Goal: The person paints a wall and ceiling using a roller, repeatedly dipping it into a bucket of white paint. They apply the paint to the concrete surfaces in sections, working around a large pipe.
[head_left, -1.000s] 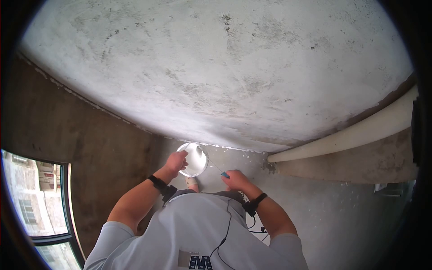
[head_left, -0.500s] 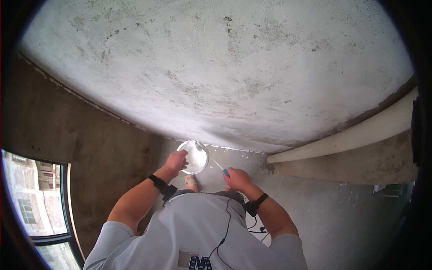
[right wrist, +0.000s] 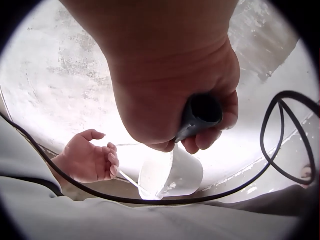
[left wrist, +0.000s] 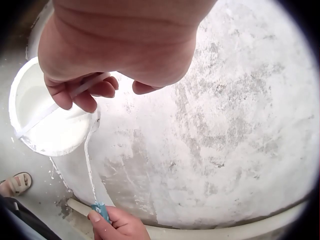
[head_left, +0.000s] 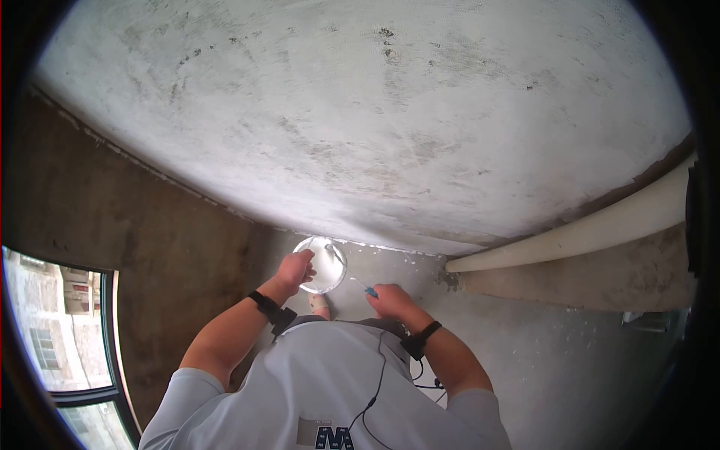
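Observation:
A white bucket [head_left: 327, 279] of white paint hangs from my left hand [head_left: 295, 271], whose fingers curl round its thin white handle [left wrist: 40, 120]. My right hand [head_left: 391, 301] grips the blue handle [left wrist: 101, 211] of a paint roller. The roller's thin, paint-coated rod [left wrist: 89, 155] runs from that handle to the bucket rim, and its head lies at the bucket's far inner side. In the right wrist view the handle's hollow butt end [right wrist: 206, 109] sticks out of my fist, with the bucket [right wrist: 182, 172] beyond it.
A patchy white-coated wall [head_left: 360, 135] rises in front. A thick pale pipe [head_left: 577, 225] runs along the right, a window [head_left: 56, 322] is at the left. White spatters dot the grey floor [head_left: 517, 352]. A black cable [right wrist: 150, 200] loops near my right wrist.
My right hand and the roller handle shifted slightly away from my body, then back and a little left. The bucket swayed slightly right and back. My left hand stayed almost still.

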The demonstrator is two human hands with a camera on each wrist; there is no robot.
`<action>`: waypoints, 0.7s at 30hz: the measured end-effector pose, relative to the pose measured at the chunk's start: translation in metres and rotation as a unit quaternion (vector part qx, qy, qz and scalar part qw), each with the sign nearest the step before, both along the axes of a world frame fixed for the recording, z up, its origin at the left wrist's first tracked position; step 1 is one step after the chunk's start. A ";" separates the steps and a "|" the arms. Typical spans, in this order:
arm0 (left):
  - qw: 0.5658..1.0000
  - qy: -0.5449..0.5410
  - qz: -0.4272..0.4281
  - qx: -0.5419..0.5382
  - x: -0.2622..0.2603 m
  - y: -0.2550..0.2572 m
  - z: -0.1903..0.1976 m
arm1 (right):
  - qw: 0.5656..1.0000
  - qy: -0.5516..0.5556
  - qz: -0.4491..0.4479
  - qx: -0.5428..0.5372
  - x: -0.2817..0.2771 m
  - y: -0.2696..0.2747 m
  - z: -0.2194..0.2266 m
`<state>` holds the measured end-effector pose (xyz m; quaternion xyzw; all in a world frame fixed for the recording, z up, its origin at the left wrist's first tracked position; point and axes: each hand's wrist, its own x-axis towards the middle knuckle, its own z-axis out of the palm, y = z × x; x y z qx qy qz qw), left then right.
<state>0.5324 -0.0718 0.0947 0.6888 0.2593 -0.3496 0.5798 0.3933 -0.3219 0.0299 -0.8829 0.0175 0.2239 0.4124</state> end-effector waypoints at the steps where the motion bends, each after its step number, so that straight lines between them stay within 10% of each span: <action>1: 1.000 -0.001 0.002 0.000 0.000 0.001 0.000 | 1.000 0.008 -0.011 0.013 0.000 0.000 -0.005; 21: 1.000 0.010 0.008 -0.011 0.005 -0.008 -0.002 | 0.997 0.062 -0.045 0.024 0.005 -0.026 0.036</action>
